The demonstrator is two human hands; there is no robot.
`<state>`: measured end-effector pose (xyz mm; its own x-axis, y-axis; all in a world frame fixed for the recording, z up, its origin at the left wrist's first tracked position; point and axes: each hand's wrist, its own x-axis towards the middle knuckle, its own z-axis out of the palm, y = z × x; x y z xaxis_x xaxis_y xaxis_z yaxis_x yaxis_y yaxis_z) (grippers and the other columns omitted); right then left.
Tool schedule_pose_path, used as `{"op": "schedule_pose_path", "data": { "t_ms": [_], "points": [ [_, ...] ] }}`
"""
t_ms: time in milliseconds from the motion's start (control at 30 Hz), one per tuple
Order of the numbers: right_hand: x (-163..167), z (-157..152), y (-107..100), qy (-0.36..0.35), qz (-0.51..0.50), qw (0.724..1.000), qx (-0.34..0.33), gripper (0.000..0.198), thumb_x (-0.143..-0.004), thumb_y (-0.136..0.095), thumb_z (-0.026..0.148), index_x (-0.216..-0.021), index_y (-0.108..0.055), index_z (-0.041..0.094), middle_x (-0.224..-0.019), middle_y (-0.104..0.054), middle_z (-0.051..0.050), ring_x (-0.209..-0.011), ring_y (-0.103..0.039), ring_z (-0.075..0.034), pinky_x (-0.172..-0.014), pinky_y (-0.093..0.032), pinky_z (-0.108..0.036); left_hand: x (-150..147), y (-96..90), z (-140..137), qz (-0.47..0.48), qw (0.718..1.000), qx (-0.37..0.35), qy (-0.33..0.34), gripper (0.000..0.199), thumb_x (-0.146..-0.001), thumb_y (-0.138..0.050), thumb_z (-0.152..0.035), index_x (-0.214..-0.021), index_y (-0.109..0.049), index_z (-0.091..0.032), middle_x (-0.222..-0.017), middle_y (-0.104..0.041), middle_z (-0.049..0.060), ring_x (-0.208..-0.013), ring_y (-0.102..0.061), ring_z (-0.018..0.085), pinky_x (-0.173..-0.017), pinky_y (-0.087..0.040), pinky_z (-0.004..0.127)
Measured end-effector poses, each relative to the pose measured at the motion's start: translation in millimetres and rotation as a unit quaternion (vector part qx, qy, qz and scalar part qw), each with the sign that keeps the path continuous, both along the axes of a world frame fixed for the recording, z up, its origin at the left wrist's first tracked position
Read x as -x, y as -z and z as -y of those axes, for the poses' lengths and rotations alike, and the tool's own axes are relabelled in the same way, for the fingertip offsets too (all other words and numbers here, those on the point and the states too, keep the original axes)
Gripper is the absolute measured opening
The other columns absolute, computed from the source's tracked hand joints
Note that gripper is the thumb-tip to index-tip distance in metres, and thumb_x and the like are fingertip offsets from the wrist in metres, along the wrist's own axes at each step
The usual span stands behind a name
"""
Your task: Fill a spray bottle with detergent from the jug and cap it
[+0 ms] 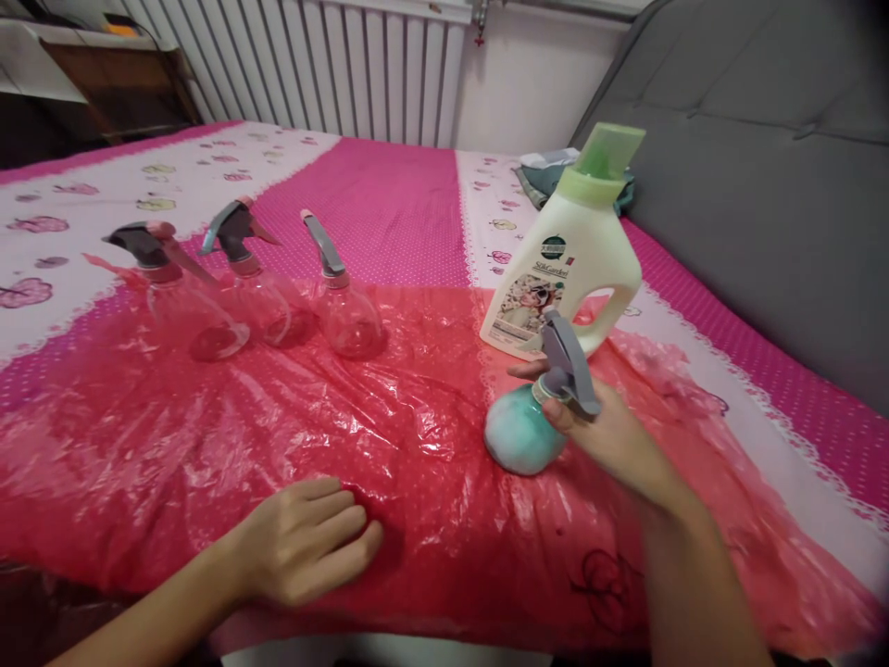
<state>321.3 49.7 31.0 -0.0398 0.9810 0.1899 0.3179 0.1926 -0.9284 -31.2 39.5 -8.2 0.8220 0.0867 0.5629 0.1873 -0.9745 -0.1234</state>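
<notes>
My right hand (pixel 611 440) grips a small round spray bottle (pixel 522 435) at its neck, below the grey trigger head. Bluish-green liquid with white foam fills this bottle, which tilts a little on the red plastic sheet (pixel 417 417). Just behind it stands a cream detergent bottle (pixel 520 292) with a green cap and a side handle. Loosely curled, my left hand (pixel 312 542) rests on the sheet near the front edge, with nothing showing in its fingers. Its palm is hidden.
Toward the left stand three clear spray bottles with grey heads: one (pixel 177 310) outermost, another (pixel 260 301) beside it, a third (pixel 351 320) nearer the middle. Folded cloths (pixel 545 176) lie behind the detergent. A grey padded headboard (pixel 750 185) borders the right side; a white radiator (pixel 312 69) lines the back.
</notes>
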Motion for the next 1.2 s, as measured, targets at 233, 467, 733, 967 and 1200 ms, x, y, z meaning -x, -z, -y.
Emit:
{"op": "schedule_pose_path", "data": {
  "t_ms": [233,467,733,967,1200],
  "points": [
    [-6,3,-2,-0.011,-0.019,1.0,0.014,0.042,-0.084,-0.08,0.061,-0.108,-0.079,0.027,-0.111,-0.078,-0.007,-0.098,-0.074,-0.028,-0.079,-0.059,-0.038,-1,-0.9,-1,0.001,1.0,-0.004,-0.006,0.035,-0.105,-0.039,-0.002,-0.089,-0.069,-0.014,-0.061,-0.059,-0.001,-0.052,-0.051,0.016,-0.05,-0.039,0.033],
    [-2,-5,7,0.083,-0.13,0.987,-0.053,0.04,-0.094,-0.07,0.065,-0.106,-0.074,0.028,-0.103,-0.076,-0.005,-0.095,-0.073,-0.024,-0.088,-0.059,-0.04,0,-3.0,0,-0.002,1.0,0.004,-0.001,0.032,-0.104,-0.041,-0.003,-0.091,-0.068,-0.012,-0.062,-0.058,-0.001,-0.052,-0.052,0.017,-0.051,-0.039,0.033],
    [-5,6,-23,0.129,-0.249,0.952,-0.122,0.036,-0.086,-0.084,0.057,-0.103,-0.077,0.026,-0.1,-0.072,-0.005,-0.102,-0.071,-0.025,-0.103,-0.052,-0.042,-1,-9.5,-1,-0.006,1.0,-0.01,0.004,0.031,-0.102,-0.042,-0.001,-0.088,-0.068,-0.014,-0.06,-0.057,-0.002,-0.049,-0.05,0.015,-0.048,-0.037,0.032],
    [-8,11,-29,0.181,-0.32,0.924,-0.101,0.041,-0.085,-0.081,0.064,-0.096,-0.077,0.024,-0.095,-0.067,-0.006,-0.101,-0.069,-0.027,-0.096,-0.056,-0.044,-2,-6.8,0,-0.002,1.0,-0.012,-0.007,0.029,-0.102,-0.044,-0.001,-0.089,-0.067,-0.014,-0.061,-0.056,-0.002,-0.05,-0.05,0.015,-0.049,-0.036,0.033],
    [-14,14,-31,0.24,-0.321,0.901,-0.165,0.035,-0.091,-0.072,0.061,-0.089,-0.081,0.028,-0.099,-0.073,-0.007,-0.11,-0.07,-0.032,-0.11,-0.05,-0.054,1,-2.0,0,-0.004,1.0,-0.007,-0.008,0.029,-0.101,-0.043,-0.002,-0.091,-0.067,-0.014,-0.062,-0.057,-0.001,-0.053,-0.051,0.017,-0.05,-0.039,0.033]
  ]
}}
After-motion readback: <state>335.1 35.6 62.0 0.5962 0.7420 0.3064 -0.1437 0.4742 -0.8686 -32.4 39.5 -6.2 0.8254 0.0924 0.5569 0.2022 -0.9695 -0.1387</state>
